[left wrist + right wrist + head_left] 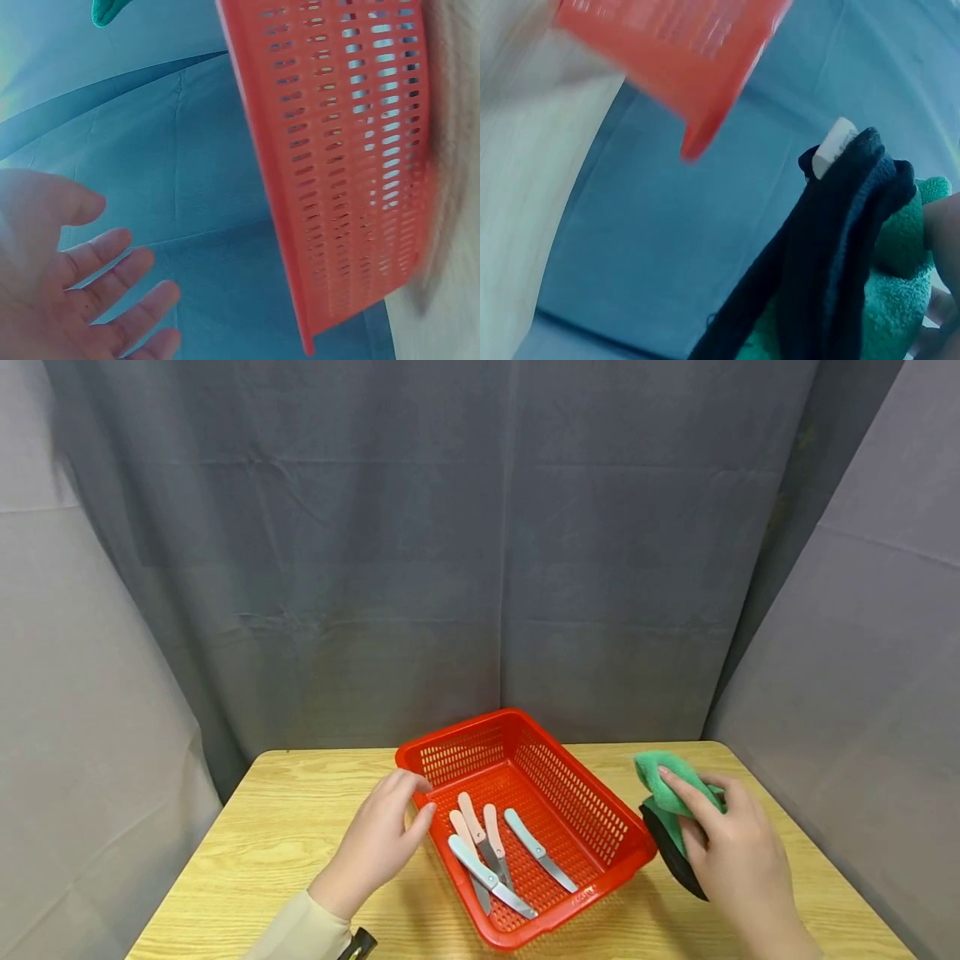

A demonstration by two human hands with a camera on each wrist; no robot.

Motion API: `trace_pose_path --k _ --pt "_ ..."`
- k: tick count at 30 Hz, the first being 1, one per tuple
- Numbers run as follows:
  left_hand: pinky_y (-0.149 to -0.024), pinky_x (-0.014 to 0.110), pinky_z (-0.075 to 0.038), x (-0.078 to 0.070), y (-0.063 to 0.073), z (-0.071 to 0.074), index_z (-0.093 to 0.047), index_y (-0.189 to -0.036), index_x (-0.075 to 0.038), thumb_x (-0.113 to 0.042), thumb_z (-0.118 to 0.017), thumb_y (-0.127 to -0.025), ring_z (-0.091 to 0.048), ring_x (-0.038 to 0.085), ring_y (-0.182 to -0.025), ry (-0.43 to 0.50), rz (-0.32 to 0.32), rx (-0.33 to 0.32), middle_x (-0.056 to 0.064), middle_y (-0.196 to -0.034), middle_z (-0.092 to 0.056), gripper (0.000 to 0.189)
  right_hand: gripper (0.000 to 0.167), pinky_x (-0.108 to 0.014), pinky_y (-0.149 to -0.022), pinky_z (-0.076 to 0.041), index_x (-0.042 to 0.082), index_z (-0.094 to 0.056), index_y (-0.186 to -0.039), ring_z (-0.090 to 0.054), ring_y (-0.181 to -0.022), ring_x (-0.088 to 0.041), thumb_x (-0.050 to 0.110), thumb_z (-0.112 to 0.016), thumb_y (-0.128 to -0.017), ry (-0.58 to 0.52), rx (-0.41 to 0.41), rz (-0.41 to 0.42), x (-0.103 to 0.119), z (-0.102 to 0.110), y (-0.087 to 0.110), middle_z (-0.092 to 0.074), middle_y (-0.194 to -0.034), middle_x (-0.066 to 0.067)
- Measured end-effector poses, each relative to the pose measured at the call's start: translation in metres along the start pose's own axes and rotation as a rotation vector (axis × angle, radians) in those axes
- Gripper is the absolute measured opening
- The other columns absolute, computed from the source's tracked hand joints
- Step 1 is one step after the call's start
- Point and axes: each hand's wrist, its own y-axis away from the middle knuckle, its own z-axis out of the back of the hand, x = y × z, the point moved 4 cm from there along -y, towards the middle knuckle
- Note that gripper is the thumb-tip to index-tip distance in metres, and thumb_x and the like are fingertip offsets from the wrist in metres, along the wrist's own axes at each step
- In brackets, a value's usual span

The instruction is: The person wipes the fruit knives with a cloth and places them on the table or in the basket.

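A red plastic basket holds several small knives with curved handles, some pink and two light blue, their blades toward the near end. Just outside the basket's left rim hovers my left hand, fingers loosely bent and nothing in it. The left wrist view shows its fingers spread beside the basket's slotted wall. Off the basket's right corner, my right hand grips a bunched green cloth with black edging. A white tag sticks out of the cloth's folds in the right wrist view.
The basket stands at an angle on a light wood-grain table. Grey curtains hang behind the table and along both sides. A black band or strap shows at my left sleeve.
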Motion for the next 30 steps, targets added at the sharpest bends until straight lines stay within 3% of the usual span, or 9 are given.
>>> trace_pose_path --k 5,10,18,23,30 --pt "-0.095 0.043 -0.053 0.004 0.012 0.000 -0.066 -0.109 -0.012 -0.015 -0.074 -0.094 -0.062 0.021 -0.106 -0.008 0.014 0.016 0.001 -0.109 -0.065 0.017 0.071 -0.056 -0.059 -0.048 0.023 -0.071 -0.130 -0.057 -0.084 -0.042 -0.010 -0.081 -0.068 0.026 -0.002 -0.007 -0.023 0.005 0.000 -0.059 -0.115 -0.027" --pt "-0.098 0.044 -0.053 0.007 0.023 0.001 -0.066 -0.113 -0.008 -0.015 -0.076 -0.092 -0.062 0.022 -0.110 -0.043 -0.004 -0.010 0.003 -0.113 -0.065 0.024 0.075 -0.059 -0.054 -0.048 0.024 -0.068 -0.134 -0.058 -0.082 -0.045 -0.005 -0.086 -0.067 0.069 0.078 -0.017 -0.045 0.000 0.006 -0.059 -0.115 -0.026" --pt "-0.104 0.055 -0.050 0.008 0.034 0.001 -0.064 -0.127 -0.006 -0.020 -0.080 -0.089 -0.059 0.032 -0.127 -0.195 -0.104 -0.061 0.009 -0.132 -0.063 0.043 0.070 -0.052 -0.051 -0.049 0.021 -0.067 -0.129 -0.061 -0.073 -0.041 0.001 -0.090 -0.066 0.116 0.270 -0.009 -0.079 -0.023 0.027 -0.062 -0.106 -0.023" --pt "-0.103 0.056 -0.050 0.006 0.039 0.000 -0.064 -0.129 -0.007 -0.026 -0.081 -0.088 -0.056 0.036 -0.132 -0.286 -0.179 -0.070 0.009 -0.134 -0.062 0.048 0.061 -0.048 -0.049 -0.050 0.019 -0.068 -0.126 -0.063 -0.072 -0.035 0.003 -0.090 -0.071 0.124 0.431 -0.056 -0.093 -0.039 0.043 -0.063 -0.102 -0.020" --pt "-0.105 0.058 -0.048 0.008 0.043 -0.003 -0.063 -0.129 -0.007 -0.029 -0.080 -0.089 -0.054 0.038 -0.134 -0.297 -0.181 -0.035 0.010 -0.137 -0.061 0.049 0.056 -0.040 -0.048 -0.050 0.018 -0.071 -0.125 -0.059 -0.069 -0.025 0.004 -0.090 -0.073 0.139 0.600 -0.074 -0.101 -0.056 0.057 -0.061 -0.097 -0.012"
